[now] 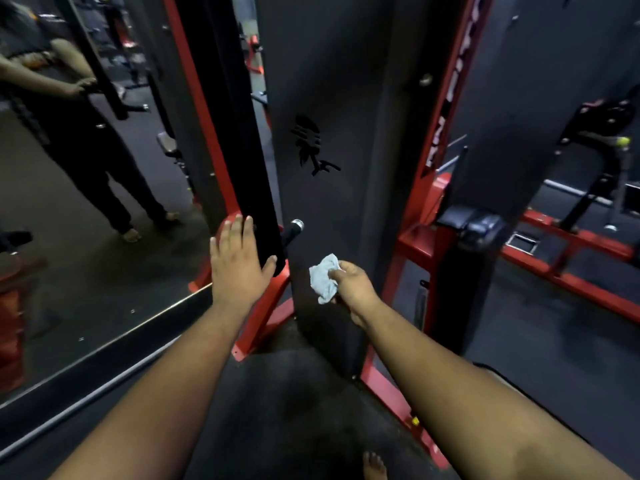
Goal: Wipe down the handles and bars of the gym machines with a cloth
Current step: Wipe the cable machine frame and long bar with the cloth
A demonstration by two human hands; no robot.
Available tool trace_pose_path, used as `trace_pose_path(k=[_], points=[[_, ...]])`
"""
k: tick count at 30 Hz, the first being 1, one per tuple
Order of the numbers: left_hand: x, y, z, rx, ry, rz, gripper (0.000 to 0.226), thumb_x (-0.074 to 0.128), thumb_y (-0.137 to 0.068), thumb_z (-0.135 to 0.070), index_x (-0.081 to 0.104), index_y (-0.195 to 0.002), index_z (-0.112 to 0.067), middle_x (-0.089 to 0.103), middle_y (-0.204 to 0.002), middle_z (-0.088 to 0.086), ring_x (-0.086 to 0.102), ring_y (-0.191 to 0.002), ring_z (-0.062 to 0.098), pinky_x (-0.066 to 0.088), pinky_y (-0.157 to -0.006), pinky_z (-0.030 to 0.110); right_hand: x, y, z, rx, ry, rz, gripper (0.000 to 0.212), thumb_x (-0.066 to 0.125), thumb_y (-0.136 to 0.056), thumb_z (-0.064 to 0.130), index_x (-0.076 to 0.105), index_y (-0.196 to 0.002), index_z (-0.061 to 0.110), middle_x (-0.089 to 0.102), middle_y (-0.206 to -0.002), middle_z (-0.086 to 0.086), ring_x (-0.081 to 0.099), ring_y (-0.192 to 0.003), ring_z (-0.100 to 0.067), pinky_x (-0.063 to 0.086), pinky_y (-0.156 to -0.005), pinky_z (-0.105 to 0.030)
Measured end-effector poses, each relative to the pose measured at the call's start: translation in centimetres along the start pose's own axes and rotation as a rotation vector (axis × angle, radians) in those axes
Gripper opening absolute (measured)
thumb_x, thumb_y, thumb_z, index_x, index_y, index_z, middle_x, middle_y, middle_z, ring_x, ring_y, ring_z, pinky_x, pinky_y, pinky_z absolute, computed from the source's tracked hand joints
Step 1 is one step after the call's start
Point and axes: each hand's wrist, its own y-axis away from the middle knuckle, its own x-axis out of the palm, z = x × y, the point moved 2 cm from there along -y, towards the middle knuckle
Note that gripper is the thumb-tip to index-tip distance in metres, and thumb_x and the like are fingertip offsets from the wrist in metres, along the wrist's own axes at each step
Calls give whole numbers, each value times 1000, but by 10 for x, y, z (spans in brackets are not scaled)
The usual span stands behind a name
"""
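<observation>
Beside the mirror [86, 202], his right hand [353, 285] pinches the cloth [323, 278]; left hand [239, 261], fingers straight, steadies the black bar [242, 150]. Best wrap the cloth round and stroke firmly downward.

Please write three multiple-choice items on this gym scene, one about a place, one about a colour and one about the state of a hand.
1. Where is the cloth?
A. Draped over the red frame
B. In the right hand, in front of the dark panel
C. On the floor by the foot

2. What colour is the cloth?
A. Red
B. Black
C. Pale grey-white

3. How is the left hand?
A. Fingers straight, laid against the black upright pad
B. Clenched round the chrome-tipped handle
C. Holding a second cloth

Answers: 1 B, the right hand pinches the bunched cloth before the dark panel. 2 C, it shows pale against the dark machine. 3 A, its fingers lie flat along the black upright pad, apart from the chrome-tipped handle.
</observation>
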Motion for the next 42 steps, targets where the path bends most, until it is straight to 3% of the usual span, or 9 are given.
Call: trace_pose_path(k=[4, 8, 14, 18, 24, 26, 32, 39, 42], points=[[7, 28, -34, 36, 3, 46, 87, 68, -89, -48, 31, -159, -11, 21, -168, 15, 9, -158, 34, 0, -120, 68, -46, 23, -1, -41, 50, -76, 25, 46, -96, -6, 65, -88, 8, 66, -67, -3, 62, -54, -11, 50, -47, -22], [25, 56, -81, 121, 60, 156, 84, 73, -86, -48, 41, -155, -13, 26, -167, 15, 21, -155, 33, 19, -119, 68, -101, 42, -9, -58, 75, -143, 20, 53, -95, 0, 68, -89, 13, 69, -73, 1, 65, -65, -12, 49, -57, -22], [50, 101, -190, 292, 113, 363, 81, 64, -92, -58, 37, -158, -19, 24, -169, 10, 30, -153, 30, 31, -120, 48, -215, 89, -27, -85, 93, -254, 14, 58, -94, 9, 71, -94, 14, 73, -84, -2, 67, -77, -15, 52, -72, -31], [64, 138, -298, 372, 179, 459, 85, 63, -92, -60, 33, -160, -21, 27, -168, 5, 31, -152, 25, 40, -116, 46, -322, 140, -39, -51, 154, -339, 14, 58, -96, 7, 70, -103, 8, 73, -85, -2, 68, -73, -12, 52, -63, -22], [76, 203, -462, 467, 201, 586, 88, 61, -91, -64, 27, -162, -22, 26, -169, 1, 32, -152, 23, 42, -114, 44, -484, 206, -59, -40, 547, -373, 8, 62, -95, 16, 70, -91, 16, 70, -84, 2, 63, -73, -12, 45, -62, -18], [79, 221, -512, 517, 200, 635, 90, 60, -90, -67, 26, -161, -25, 26, -168, -2, 32, -151, 22, 43, -114, 45, -532, 228, -61, -40, 619, -384, 8, 63, -95, 17, 70, -95, 15, 71, -91, 0, 64, -83, -17, 46, -73, -28], [96, 256, -630, 640, 152, 734, 89, 58, -90, -70, 24, -162, -28, 23, -169, -5, 33, -151, 22, 42, -114, 45, -638, 279, -61, 7, 707, -428, 7, 60, -96, 23, 67, -94, 24, 72, -96, 4, 64, -87, -16, 44, -72, -28], [151, 251, -745, 720, 164, 809, 88, 54, -92, -70, 21, -163, -29, 23, -169, -5, 33, -150, 21, 43, -113, 44, -748, 272, -63, 52, 876, -450, 25, 58, -93, 43, 51, -70, 38, 61, -71, 13, 56, -66, -4, 36, -58, -21], [193, 233, -792, 713, 198, 844, 89, 54, -92, -71, 22, -162, -27, 24, -169, -4, 35, -149, 22, 43, -113, 44, -793, 252, -53, 94, 902, -447, 20, 56, -96, 40, 58, -78, 31, 69, -79, 7, 64, -73, -12, 46, -62, -31]])
